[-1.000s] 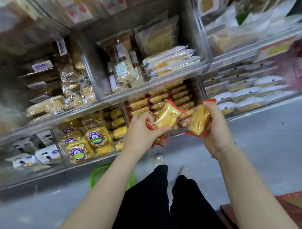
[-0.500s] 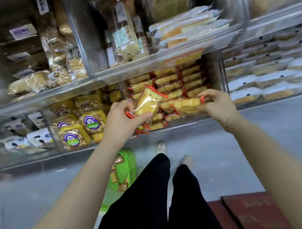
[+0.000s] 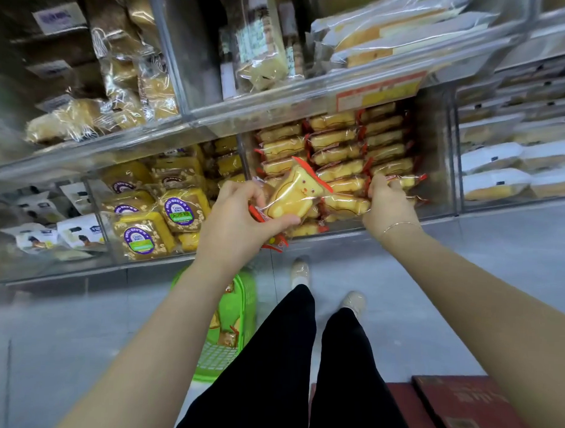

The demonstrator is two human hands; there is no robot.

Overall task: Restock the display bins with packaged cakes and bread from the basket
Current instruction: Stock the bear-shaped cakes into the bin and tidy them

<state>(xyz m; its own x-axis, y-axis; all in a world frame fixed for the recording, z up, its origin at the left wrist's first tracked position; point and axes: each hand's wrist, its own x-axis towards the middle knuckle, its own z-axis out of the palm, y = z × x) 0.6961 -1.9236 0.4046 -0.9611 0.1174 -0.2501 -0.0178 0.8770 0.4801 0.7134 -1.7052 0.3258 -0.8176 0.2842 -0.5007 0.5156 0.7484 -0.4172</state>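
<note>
1. Bear-shaped cake packet (image 3: 293,195), yellow with red-edged clear wrap, is sitting at frame centre, the left hand (image 3: 242,219) gripping it.
2. Right hand (image 3: 391,203) is pinching another packet (image 3: 404,181) at the stacked clear display bin (image 3: 437,148), centre right.
3. Green basket (image 3: 235,324) is standing on the grey floor (image 3: 432,299), lower centre, beside black trousers.

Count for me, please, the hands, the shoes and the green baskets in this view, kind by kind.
Hands: 2, the left hand and the right hand
Shoes: 2
Green basket: 1
Total: 5
</note>
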